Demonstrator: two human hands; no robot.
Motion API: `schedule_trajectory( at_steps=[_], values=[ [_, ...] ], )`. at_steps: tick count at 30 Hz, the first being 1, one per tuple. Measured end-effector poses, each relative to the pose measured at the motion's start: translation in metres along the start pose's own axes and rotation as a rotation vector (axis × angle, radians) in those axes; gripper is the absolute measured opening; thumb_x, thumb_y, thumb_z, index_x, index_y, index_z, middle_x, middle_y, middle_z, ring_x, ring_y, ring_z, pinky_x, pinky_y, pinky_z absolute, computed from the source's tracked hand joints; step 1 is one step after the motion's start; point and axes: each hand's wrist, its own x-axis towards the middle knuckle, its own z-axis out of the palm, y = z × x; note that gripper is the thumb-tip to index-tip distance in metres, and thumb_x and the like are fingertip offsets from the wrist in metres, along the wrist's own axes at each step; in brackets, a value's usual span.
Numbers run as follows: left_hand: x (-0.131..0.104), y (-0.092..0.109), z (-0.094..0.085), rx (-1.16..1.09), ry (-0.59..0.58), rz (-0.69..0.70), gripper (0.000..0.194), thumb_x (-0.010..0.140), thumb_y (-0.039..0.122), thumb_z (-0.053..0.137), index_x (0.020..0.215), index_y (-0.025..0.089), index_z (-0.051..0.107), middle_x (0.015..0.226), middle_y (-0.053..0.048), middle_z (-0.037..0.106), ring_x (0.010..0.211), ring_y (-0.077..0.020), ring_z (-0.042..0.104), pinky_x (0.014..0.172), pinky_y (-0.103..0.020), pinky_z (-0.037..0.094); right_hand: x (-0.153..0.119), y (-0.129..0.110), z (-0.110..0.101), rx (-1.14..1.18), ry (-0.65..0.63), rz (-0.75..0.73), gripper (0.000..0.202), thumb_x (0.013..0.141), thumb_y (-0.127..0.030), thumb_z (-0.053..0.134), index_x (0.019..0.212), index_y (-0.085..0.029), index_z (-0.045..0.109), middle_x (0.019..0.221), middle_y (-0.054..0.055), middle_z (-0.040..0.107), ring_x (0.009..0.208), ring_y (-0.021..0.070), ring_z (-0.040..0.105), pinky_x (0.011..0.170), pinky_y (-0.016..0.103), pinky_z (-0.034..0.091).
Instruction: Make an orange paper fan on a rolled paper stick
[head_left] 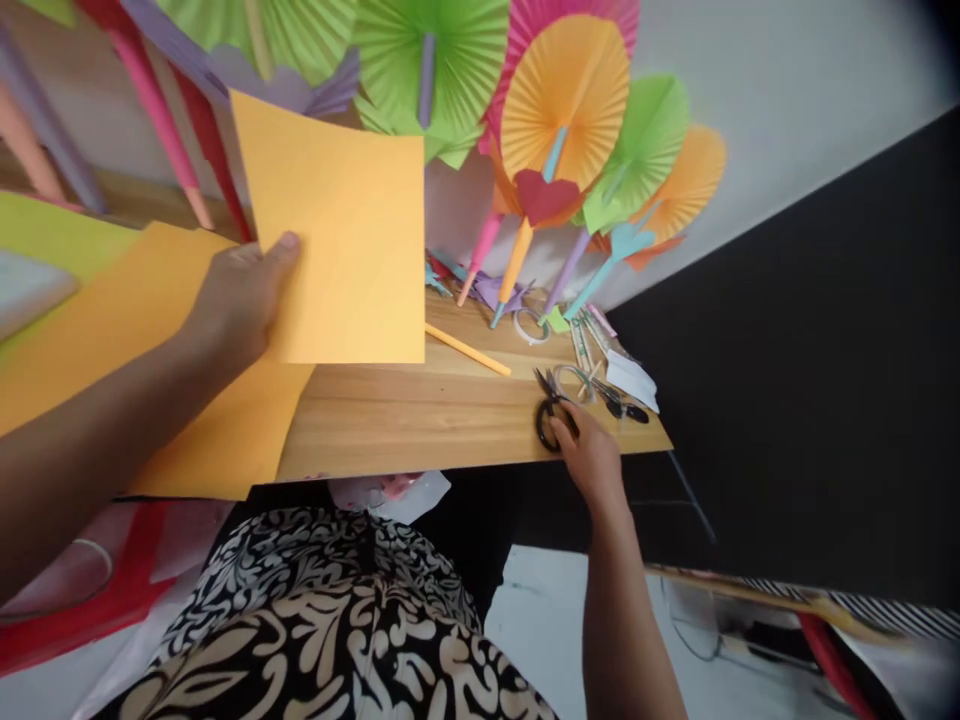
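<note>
My left hand [244, 290] grips the left edge of an orange-yellow paper sheet [352, 240], its thumb on the front, holding it raised above the wooden table [390, 420]. Close to the table's front edge on the right, my right hand [585, 445] has its fingers on the black handles of a pair of scissors [551, 405]. The scissors' blades point away from me, toward the back. A thin orange paper stick [469, 350] lies on the table between the sheet and the scissors.
Larger orange sheets [217, 430] and a yellow-green sheet [67, 240] lie at the left. Folded paper fans [566, 100] stand along the wall. Tape rolls [532, 326], other tools and a white paper [632, 380] lie at the right end.
</note>
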Motion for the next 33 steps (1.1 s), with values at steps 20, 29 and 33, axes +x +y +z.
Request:
schedule_trajectory(
  at_steps=[20,29,33],
  values=[
    [0.001,0.000,-0.010,-0.350,0.198,-0.180,0.023,0.090,0.034,0.063,0.094,0.013,0.071,0.074,-0.009,0.074,0.077,-0.0253,0.074,0.070,-0.034,0.062,-0.033,-0.072,-0.014,1.619,-0.145,0.366,0.046,0.065,-0.050,0.082,0.102,-0.028,0.065,0.095,0.003,0.066,0.076,0.0164,0.060,0.054,0.025,0.049],
    [0.006,-0.008,-0.010,-0.273,0.234,-0.157,0.024,0.091,0.036,0.060,0.096,0.016,0.072,0.076,-0.009,0.073,0.087,-0.0280,0.073,0.077,-0.036,0.061,-0.070,-0.167,0.041,1.976,-0.780,0.406,0.062,0.064,-0.059,0.085,0.115,-0.028,0.069,0.096,0.005,0.060,0.073,0.0128,0.047,0.050,0.020,0.040],
    [0.008,-0.011,-0.012,-0.264,0.215,-0.146,0.026,0.090,0.038,0.061,0.096,0.015,0.071,0.080,-0.010,0.073,0.092,-0.0293,0.073,0.079,-0.038,0.061,-0.058,-0.183,0.040,1.991,-0.845,0.359,0.061,0.072,-0.055,0.081,0.125,-0.029,0.064,0.096,0.004,0.057,0.073,0.0123,0.043,0.046,0.017,0.035]
  ],
)
